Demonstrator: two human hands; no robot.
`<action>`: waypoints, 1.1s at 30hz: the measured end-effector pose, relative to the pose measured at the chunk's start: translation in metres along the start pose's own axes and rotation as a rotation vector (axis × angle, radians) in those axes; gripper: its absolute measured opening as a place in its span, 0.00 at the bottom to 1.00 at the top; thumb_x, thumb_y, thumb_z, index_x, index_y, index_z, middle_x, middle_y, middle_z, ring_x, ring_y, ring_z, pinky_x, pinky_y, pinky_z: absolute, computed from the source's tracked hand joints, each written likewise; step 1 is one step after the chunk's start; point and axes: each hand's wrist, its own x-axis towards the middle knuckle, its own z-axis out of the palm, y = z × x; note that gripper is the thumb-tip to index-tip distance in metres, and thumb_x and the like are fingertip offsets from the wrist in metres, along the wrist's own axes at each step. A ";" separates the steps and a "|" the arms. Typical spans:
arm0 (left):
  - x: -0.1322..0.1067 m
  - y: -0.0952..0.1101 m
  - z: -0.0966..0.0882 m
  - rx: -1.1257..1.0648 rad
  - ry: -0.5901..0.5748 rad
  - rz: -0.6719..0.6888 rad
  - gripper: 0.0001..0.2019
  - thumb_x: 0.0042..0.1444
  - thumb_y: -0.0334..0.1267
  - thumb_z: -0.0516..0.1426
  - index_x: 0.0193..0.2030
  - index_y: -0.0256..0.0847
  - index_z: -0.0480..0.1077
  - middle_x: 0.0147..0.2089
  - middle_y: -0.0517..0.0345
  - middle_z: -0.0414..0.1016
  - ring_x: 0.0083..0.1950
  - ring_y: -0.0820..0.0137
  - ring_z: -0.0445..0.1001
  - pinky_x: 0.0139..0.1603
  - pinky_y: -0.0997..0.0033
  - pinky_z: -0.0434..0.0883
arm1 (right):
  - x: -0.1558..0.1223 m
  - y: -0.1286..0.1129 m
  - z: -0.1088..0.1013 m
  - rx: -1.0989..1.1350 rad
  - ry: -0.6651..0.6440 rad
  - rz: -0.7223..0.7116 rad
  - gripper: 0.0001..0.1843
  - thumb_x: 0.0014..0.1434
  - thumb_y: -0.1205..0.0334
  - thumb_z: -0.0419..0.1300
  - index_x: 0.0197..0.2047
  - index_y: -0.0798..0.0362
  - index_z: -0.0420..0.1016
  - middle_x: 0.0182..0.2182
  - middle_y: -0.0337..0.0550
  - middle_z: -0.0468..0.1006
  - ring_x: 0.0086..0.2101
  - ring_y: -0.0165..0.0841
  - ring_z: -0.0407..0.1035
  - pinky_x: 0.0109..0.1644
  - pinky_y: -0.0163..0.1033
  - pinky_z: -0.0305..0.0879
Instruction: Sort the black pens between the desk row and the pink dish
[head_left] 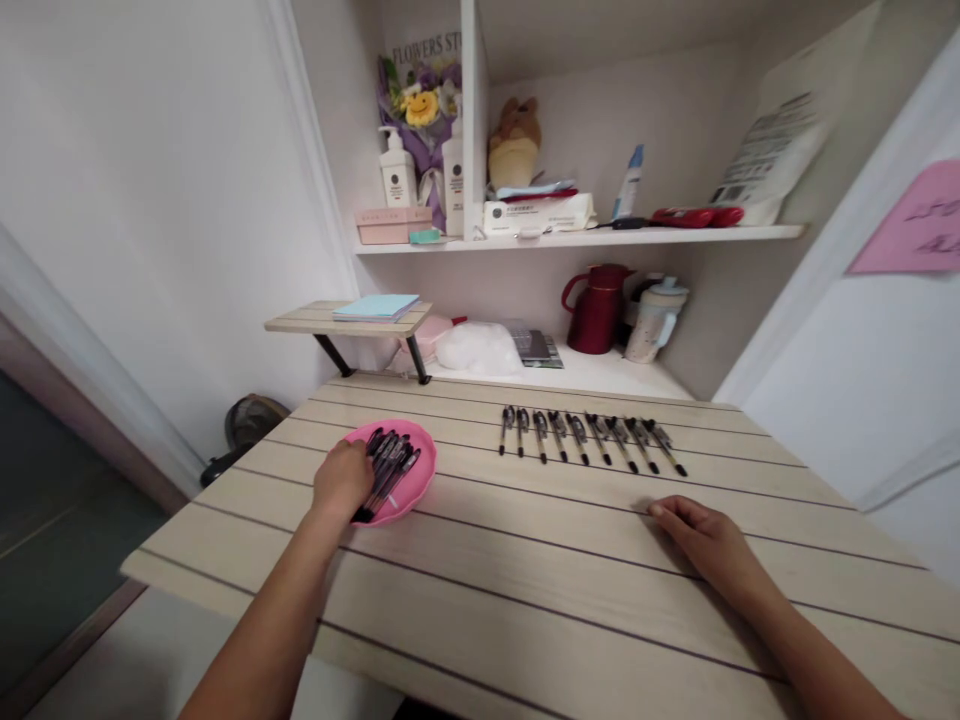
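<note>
My left hand [343,478] is curled over the left rim of a pink scalloped plate [422,478]. Its fingertips reach the heap of dark pens [391,462] lying in the plate; what they grip there is hidden. To the right, a row of several similar pens [577,439] lies side by side on the wood-slat tabletop, caps toward me and tilted slightly. Below the row's right end, my right hand [697,540] rests low over the table. Its thumb and fingers are drawn together, and nothing shows in them.
A small raised stand [300,318] at the back left bears blue paper [375,307]. Behind the table are a white plastic bag [478,347], a dark red jug [598,310] and a pale lidded cup [654,322]. Overhead runs a loaded white shelf [645,236].
</note>
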 end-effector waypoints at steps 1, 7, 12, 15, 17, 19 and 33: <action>0.000 0.003 -0.003 -0.025 0.028 0.024 0.14 0.54 0.37 0.46 0.41 0.35 0.69 0.42 0.43 0.71 0.43 0.60 0.70 0.39 0.66 0.65 | 0.001 0.000 0.000 -0.005 -0.039 0.000 0.18 0.46 0.45 0.54 0.24 0.52 0.73 0.13 0.35 0.67 0.17 0.29 0.58 0.21 0.33 0.53; -0.014 0.057 -0.013 -0.650 0.099 0.354 0.12 0.54 0.39 0.48 0.38 0.40 0.70 0.41 0.52 0.73 0.45 0.65 0.69 0.47 0.67 0.64 | 0.003 0.001 0.004 0.028 -0.054 0.013 0.17 0.47 0.47 0.53 0.24 0.53 0.71 0.14 0.36 0.68 0.19 0.29 0.59 0.22 0.33 0.52; -0.042 0.129 0.000 -1.123 -0.375 0.452 0.10 0.48 0.37 0.52 0.35 0.37 0.71 0.30 0.57 0.74 0.31 0.71 0.70 0.32 0.73 0.66 | 0.011 0.006 0.006 0.011 -0.103 0.021 0.15 0.50 0.50 0.51 0.22 0.52 0.66 0.14 0.34 0.66 0.18 0.28 0.58 0.23 0.33 0.52; -0.056 0.168 0.014 -1.251 -0.648 0.441 0.09 0.46 0.36 0.53 0.33 0.36 0.71 0.26 0.59 0.71 0.26 0.75 0.67 0.25 0.77 0.62 | 0.028 0.011 -0.003 -0.116 -0.040 0.034 0.14 0.52 0.52 0.49 0.23 0.52 0.66 0.15 0.36 0.67 0.19 0.30 0.61 0.24 0.34 0.54; -0.062 0.192 0.022 -1.320 -0.771 0.430 0.08 0.45 0.35 0.53 0.31 0.36 0.71 0.25 0.59 0.71 0.25 0.76 0.67 0.24 0.78 0.60 | 0.045 0.014 -0.013 -0.283 0.072 0.030 0.13 0.52 0.54 0.49 0.26 0.52 0.68 0.19 0.40 0.72 0.23 0.33 0.66 0.28 0.35 0.56; -0.064 0.216 0.029 -1.398 -0.855 0.394 0.07 0.43 0.35 0.54 0.29 0.36 0.70 0.24 0.59 0.70 0.24 0.76 0.67 0.22 0.79 0.59 | 0.061 0.015 -0.020 -0.463 0.168 0.050 0.12 0.53 0.56 0.49 0.29 0.54 0.70 0.26 0.46 0.75 0.29 0.36 0.69 0.31 0.36 0.56; -0.073 0.268 0.090 -1.683 -1.060 0.325 0.15 0.41 0.43 0.60 0.32 0.33 0.68 0.20 0.60 0.68 0.18 0.76 0.66 0.19 0.75 0.63 | 0.100 0.009 -0.011 -0.598 0.195 0.114 0.11 0.56 0.65 0.47 0.33 0.57 0.70 0.31 0.53 0.75 0.34 0.37 0.70 0.35 0.37 0.56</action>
